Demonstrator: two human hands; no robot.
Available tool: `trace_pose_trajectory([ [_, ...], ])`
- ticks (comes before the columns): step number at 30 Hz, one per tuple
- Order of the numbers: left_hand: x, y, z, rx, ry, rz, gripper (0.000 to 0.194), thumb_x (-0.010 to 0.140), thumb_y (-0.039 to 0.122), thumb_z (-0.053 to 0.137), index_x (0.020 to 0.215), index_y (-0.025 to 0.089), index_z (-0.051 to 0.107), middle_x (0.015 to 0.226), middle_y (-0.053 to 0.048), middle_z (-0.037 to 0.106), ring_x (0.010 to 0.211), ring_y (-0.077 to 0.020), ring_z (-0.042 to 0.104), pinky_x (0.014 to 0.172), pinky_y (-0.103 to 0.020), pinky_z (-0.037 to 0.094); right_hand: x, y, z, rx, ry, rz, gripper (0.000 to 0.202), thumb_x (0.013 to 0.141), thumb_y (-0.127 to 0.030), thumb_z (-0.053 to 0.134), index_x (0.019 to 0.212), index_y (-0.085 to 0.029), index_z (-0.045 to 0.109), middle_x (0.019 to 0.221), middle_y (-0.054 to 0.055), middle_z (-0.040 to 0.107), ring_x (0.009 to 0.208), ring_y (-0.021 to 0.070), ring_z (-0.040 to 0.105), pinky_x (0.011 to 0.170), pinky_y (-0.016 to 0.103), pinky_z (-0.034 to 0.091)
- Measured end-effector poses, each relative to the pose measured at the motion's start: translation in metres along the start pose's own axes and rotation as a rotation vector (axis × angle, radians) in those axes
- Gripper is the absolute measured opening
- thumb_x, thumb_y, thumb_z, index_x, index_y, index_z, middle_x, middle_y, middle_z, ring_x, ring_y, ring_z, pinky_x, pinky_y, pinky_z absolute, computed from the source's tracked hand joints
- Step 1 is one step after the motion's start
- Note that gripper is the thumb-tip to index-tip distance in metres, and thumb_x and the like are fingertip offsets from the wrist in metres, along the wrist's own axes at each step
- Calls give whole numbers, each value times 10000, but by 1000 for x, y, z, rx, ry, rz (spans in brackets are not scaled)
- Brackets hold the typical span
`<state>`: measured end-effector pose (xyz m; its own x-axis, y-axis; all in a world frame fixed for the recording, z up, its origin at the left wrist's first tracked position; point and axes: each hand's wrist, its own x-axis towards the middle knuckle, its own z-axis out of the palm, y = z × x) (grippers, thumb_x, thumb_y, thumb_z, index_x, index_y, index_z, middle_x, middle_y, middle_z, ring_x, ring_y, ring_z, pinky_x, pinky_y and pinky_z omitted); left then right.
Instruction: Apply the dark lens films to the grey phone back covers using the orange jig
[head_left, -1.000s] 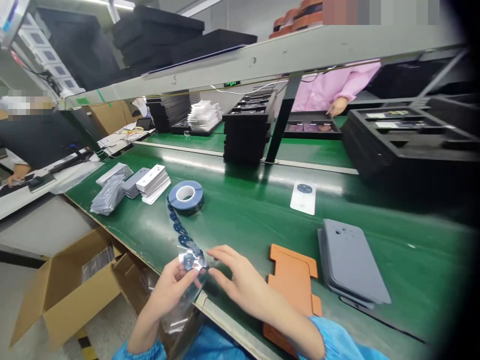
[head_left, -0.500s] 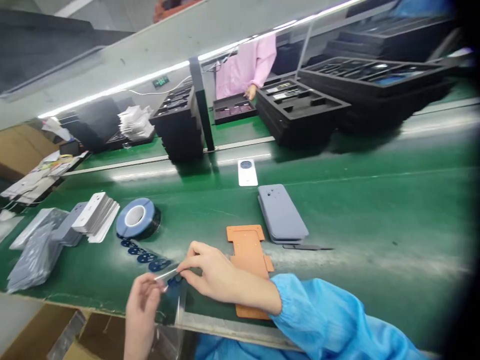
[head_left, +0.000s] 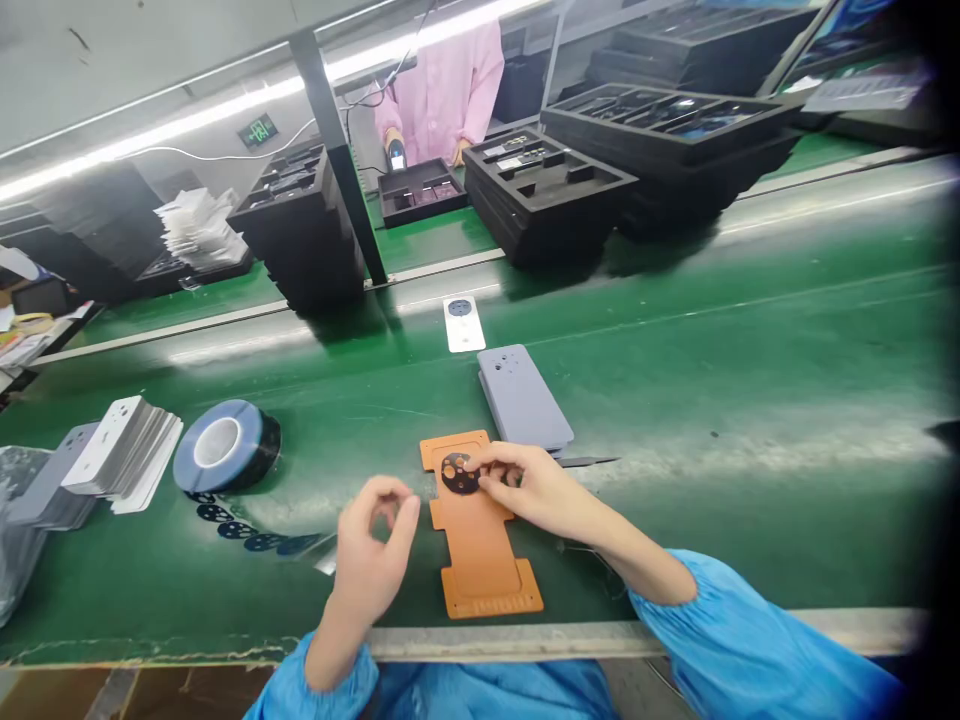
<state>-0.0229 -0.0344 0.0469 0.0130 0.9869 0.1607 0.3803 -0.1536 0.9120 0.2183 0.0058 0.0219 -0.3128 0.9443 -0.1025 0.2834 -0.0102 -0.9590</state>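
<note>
My right hand (head_left: 525, 485) pinches the edge of a round black sticker with several holes (head_left: 459, 474), over the upper part of an orange plate (head_left: 480, 545). Left of the plate, my left hand (head_left: 375, 545) is raised with thumb and index finger curved toward each other; a gap shows between them and nothing is visible in it. A blue-and-white roll (head_left: 217, 442) lies farther left, its strip of black stickers (head_left: 236, 530) trailing toward my left hand. Behind the plate sits a stack of grey phone-shaped panels (head_left: 525, 395), with dark tweezers (head_left: 589, 461) beside it.
A white panel with a dark circle (head_left: 464, 325) lies behind the grey stack. White panels (head_left: 124, 450) stand fanned at the left. Stacked black trays (head_left: 551, 200) line the back. Across the bench, a person in pink (head_left: 442, 90) holds a dark device.
My right hand has moved from the sticker strip to the orange plate, with a black sticker. My left hand has let the strip go and shifted right. The camera view has also shifted.
</note>
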Motion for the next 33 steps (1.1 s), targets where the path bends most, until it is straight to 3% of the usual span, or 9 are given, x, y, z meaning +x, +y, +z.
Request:
trace_pose_trajectory([
  [3,33,-8,16,-25,-160,-204,165,894,356,642,890,191,641,830,-29,661,726,-161,631,654,-263,480,2,1,2,-37,-19,29,204,838,-151,601,980,-188,741,842,13,736,636,114,588,572,228,425],
  [8,62,-26,30,-43,-223,-270,182,842,363,647,854,189,598,784,-3,616,644,-128,581,625,-252,447,8,-4,6,-70,-20,34,192,936,-264,551,891,-196,725,772,2,728,596,112,573,565,232,416],
  [12,65,-38,32,-78,-249,-297,145,777,286,646,821,202,537,691,40,546,593,-112,540,606,-241,427,11,-1,8,-106,-31,-3,144,924,-217,555,932,-200,697,785,-8,718,603,108,574,574,229,415],
  [18,62,-41,31,-96,-279,-313,177,698,220,666,818,195,539,678,62,485,611,-96,466,587,-219,367,13,0,6,-98,-30,-43,183,981,-287,515,996,-199,675,852,9,705,632,114,584,596,243,435],
  [33,58,-41,37,-47,-292,-309,182,748,248,680,812,207,515,649,88,406,557,-82,382,529,-213,300,14,4,4,-304,-16,-165,180,1016,-192,481,980,-228,654,898,13,669,745,139,609,697,273,455],
])
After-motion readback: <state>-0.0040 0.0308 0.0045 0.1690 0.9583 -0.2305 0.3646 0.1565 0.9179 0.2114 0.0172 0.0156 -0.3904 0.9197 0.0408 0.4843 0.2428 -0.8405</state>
